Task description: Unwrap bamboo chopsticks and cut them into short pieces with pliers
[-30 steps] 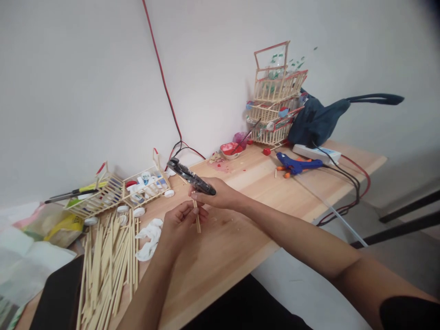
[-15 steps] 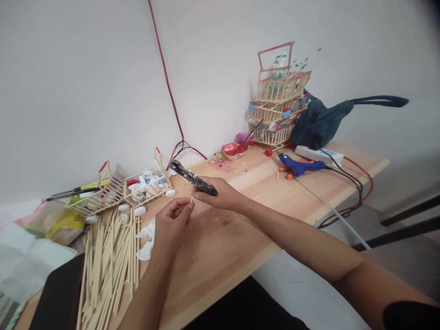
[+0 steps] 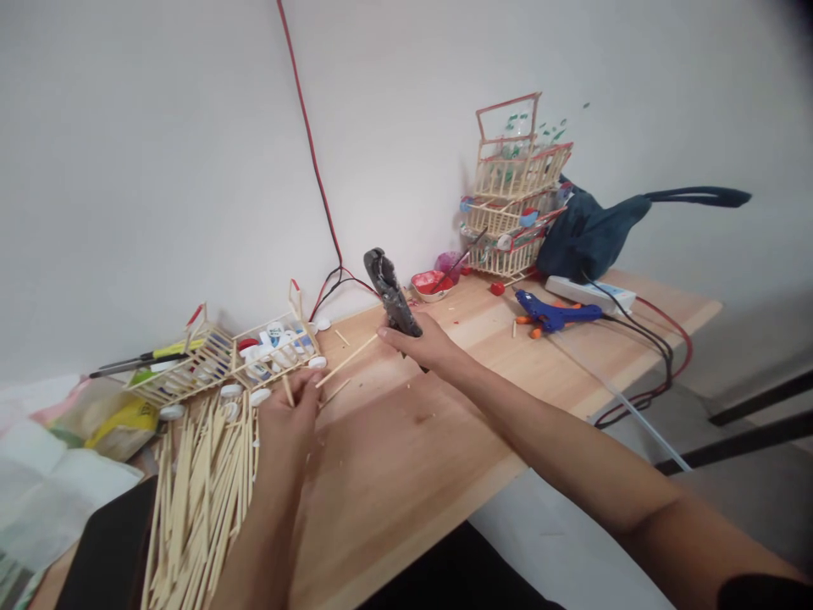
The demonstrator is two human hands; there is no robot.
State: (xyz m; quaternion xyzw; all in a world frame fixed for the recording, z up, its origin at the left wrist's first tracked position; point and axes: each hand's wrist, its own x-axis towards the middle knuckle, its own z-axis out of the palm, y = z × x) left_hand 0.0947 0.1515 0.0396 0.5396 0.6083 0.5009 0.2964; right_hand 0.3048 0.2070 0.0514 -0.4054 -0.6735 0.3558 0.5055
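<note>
My left hand [image 3: 293, 405] is above the table by the pile of wooden sticks, its fingers closed on a short stick piece [image 3: 288, 390]. A longer thin stick [image 3: 347, 361] slants from my left fingertips up to my right hand; which hand carries it is hard to tell. My right hand [image 3: 414, 341] is wrapped round a worn black tool [image 3: 391, 292] that looks like pliers, its dark end pointing up. The tool's lower part is hidden in the palm. Under the longer stick, another cut piece [image 3: 335, 392] rests on the table.
Loose sticks [image 3: 196, 500] and a black flat object [image 3: 107, 551] are at left. Small stick baskets [image 3: 184, 364] hold bottles. Behind are a red paint dish [image 3: 432, 286], stacked stick baskets [image 3: 517, 212] and a dark bag [image 3: 590, 233]. A blue glue gun [image 3: 555, 313] and power strip [image 3: 590, 292] are at right.
My hands have moved apart, the left one down and leftward. The black tool has swung more upright. A longer stick and cut pieces now show between and below the hands.
</note>
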